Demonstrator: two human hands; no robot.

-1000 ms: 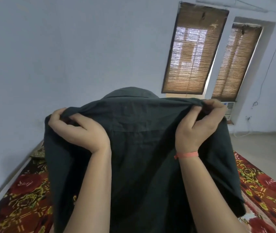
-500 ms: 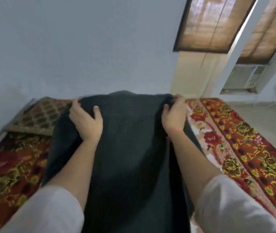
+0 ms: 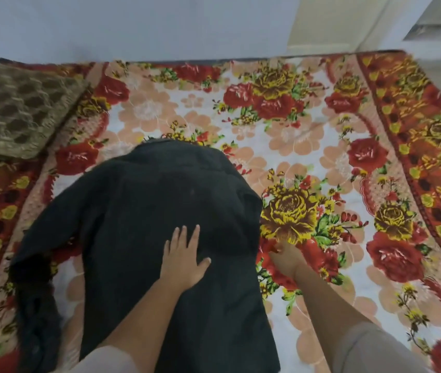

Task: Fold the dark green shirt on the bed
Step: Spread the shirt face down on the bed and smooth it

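Leftmost, a brown honeycomb-patterned cushion (image 3: 17, 109) sits at the bed's far corner, on the red floral blanket (image 3: 308, 125) that covers the bed. Next, the dark green shirt (image 3: 144, 216) lies spread back-up on that blanket, collar away from the person, one sleeve trailing down its left side, and the left hand (image 3: 184, 259) rests flat on its middle with fingers spread. Just right of the shirt's edge, the right hand (image 3: 285, 255) is blurred, its fingers curled down at the blanket; whether it grips anything I cannot tell.
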